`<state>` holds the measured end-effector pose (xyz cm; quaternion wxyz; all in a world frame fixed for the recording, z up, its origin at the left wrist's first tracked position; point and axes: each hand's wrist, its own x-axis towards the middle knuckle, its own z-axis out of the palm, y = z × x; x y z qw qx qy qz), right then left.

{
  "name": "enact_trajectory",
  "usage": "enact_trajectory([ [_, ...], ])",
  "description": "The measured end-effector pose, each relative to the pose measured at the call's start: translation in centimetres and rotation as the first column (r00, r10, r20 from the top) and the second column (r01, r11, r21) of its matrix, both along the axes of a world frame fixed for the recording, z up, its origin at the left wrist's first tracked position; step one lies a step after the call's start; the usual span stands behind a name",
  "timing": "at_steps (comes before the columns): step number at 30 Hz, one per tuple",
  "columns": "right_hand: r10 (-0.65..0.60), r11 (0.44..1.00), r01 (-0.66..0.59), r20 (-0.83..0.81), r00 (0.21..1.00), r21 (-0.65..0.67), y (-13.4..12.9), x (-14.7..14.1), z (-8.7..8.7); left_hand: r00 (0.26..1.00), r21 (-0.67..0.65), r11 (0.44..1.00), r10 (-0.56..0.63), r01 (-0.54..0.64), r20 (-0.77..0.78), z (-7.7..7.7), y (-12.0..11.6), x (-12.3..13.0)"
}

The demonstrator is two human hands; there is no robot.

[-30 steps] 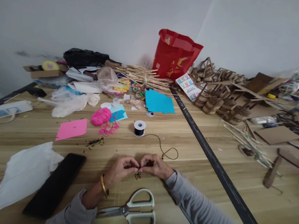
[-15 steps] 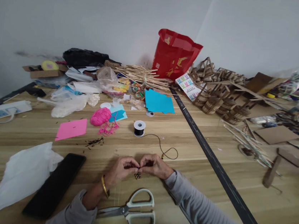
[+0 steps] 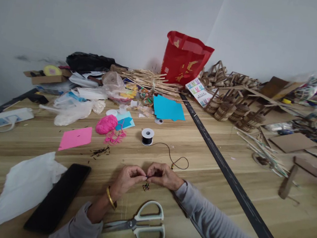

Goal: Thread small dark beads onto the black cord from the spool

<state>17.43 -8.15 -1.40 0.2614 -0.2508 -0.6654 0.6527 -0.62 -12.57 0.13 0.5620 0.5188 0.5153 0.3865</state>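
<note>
My left hand [image 3: 128,178], a gold bangle on its wrist, and my right hand [image 3: 163,176] meet at the fingertips above the table. Thumb and forefinger of each are pinched around a tiny dark bead-like piece [image 3: 146,177], mostly hidden by the fingers. Just below them a small cluster of dark, coloured beads [image 3: 146,186] lies on the wood. Beyond the hands stands a white spool of black cord [image 3: 147,137]. Its loose cord [image 3: 169,149] curls to the right, with a small bead near the loop. Scissors [image 3: 146,226] with pale handles lie nearest me, blades pointing left.
To the left lie a black phone-like slab [image 3: 57,199], white tissue [image 3: 24,188], a pink sheet [image 3: 75,138] and scattered black bits [image 3: 100,151]. Pink yarn [image 3: 106,124] and blue sheets [image 3: 169,108] are farther back. Small woven baskets [image 3: 225,110] and a red bag [image 3: 185,59] stand behind.
Both hands have shifted very slightly left and stay pinched together. The fingertips have lifted a little off the bead cluster, which shows more fully. Spool and scissors stay put.
</note>
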Motion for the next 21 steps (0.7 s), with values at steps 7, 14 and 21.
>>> enact_trajectory([
  [7, -0.016, 0.997, 0.013, 0.036, 0.999, 0.082, -0.12, 0.13, 0.42, 1.000, 0.021, 1.000, -0.012, 0.013, -0.016, -0.02, 0.04, 0.00],
  [14, -0.070, 0.993, 0.071, -0.011, 0.997, 0.094, -0.13, 0.18, 0.54, 0.999, 0.015, 0.999, -0.029, 0.029, 0.012, 0.09, 0.09, -0.07],
  [21, -0.092, 0.992, 0.092, -0.005, 0.996, 0.090, 0.07, 0.34, 0.54, 1.000, 0.006, 1.000, -0.021, 0.021, 0.023, 0.21, 0.01, -0.08],
])
